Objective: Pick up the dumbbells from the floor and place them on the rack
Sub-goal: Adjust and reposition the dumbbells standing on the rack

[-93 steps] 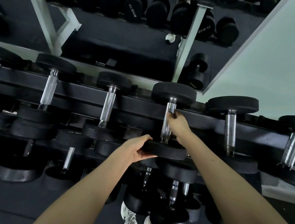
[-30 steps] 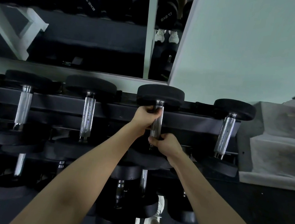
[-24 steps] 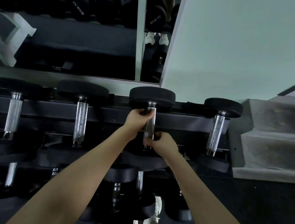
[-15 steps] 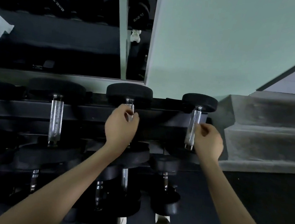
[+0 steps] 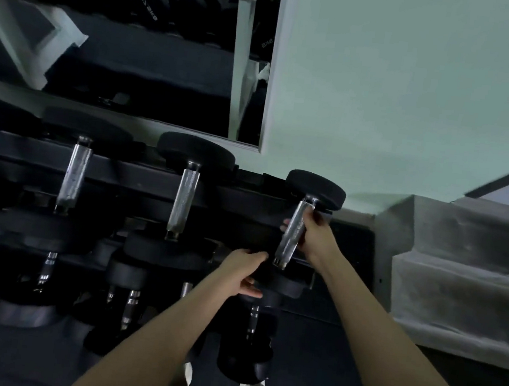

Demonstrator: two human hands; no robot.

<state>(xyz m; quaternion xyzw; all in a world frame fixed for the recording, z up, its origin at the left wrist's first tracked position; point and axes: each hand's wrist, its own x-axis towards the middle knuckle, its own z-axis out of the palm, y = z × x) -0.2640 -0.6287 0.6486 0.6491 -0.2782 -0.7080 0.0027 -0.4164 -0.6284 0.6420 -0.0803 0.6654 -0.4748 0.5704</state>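
At the right end of the rack point(image 5: 141, 176), top tier: the end dumbbell point(image 5: 289, 239) is lying across the rails, far head toward the wall, near head toward the person, handle slanting slightly off the line of the neighbouring dumbbell point(image 5: 182, 203). The right hand point(image 5: 317, 231) is wrapping the upper handle, fingers curled round it just under the far head. The left hand point(image 5: 240, 275) is clasping the near head, fingers over its top edge, thumb beneath, though the black rubber is merging with shadow, so that contact is probable, not certain. Judgement: one hand is steering, the other is bearing weight, squaring a heavy piece into its slot. The piece is sitting between both hands.
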